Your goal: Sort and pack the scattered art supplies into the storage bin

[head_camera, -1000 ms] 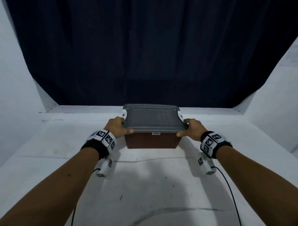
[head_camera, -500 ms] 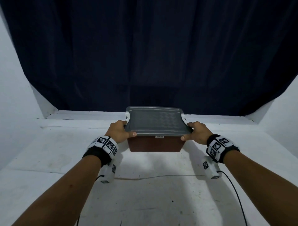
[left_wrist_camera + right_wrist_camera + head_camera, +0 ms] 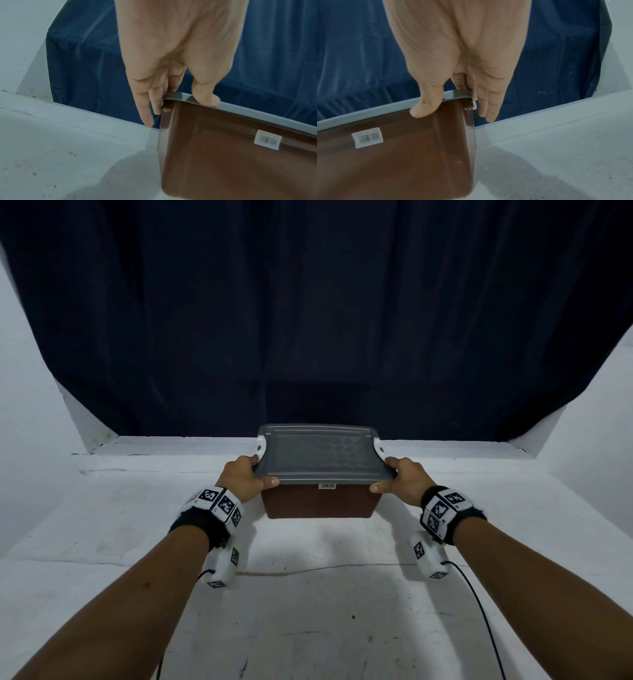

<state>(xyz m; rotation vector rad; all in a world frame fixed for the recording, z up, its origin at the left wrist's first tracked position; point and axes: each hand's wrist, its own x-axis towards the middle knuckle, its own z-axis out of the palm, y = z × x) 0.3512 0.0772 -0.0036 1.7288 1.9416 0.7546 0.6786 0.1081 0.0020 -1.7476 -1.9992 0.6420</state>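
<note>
Brown storage bin (image 3: pixel 320 503) with grey lid (image 3: pixel 322 455) on, at far centre of white table (image 3: pixel 325 611), in front of dark blue curtain (image 3: pixel 308 320). Left hand (image 3: pixel 245 482) grips lid's near-left corner, thumb on top, fingers down the side. Right hand (image 3: pixel 400 482) grips near-right corner the same way. White side latches (image 3: pixel 378 446) visible, barcode sticker (image 3: pixel 327 485) on front. Cannot tell if bin is lifted or resting.
</note>
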